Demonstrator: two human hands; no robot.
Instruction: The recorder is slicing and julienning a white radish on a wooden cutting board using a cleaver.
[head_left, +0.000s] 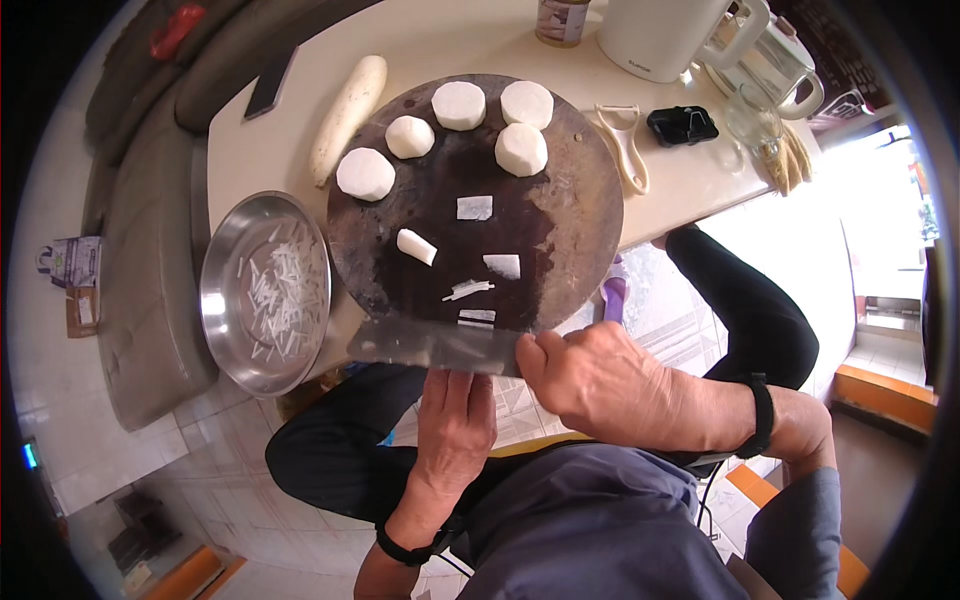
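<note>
My right hand (600, 375) grips the handle of a cleaver (435, 345), whose broad blade crosses the near edge of a round wooden cutting board (581, 225). Just behind the blade is my left hand (459, 420), its fingertips hidden by the metal; whether they hold anything does not show. Cut white radish strips (476, 319) lie against the blade's far side, with a few thin sticks (469, 290) beyond them. Farther up the board are a thin slice (502, 265), another slice (475, 208) and a rounded offcut (417, 247). Several thick peeled radish rounds (365, 174) line the far rim.
A steel bowl (214, 262) of radish shreds (285, 292) stands left, at the table's edge. A whole white radish (349, 120) lies beyond it. Right of the board are a peeler (626, 150) and a black plastic tray (682, 125). A white kettle (649, 37) stands behind.
</note>
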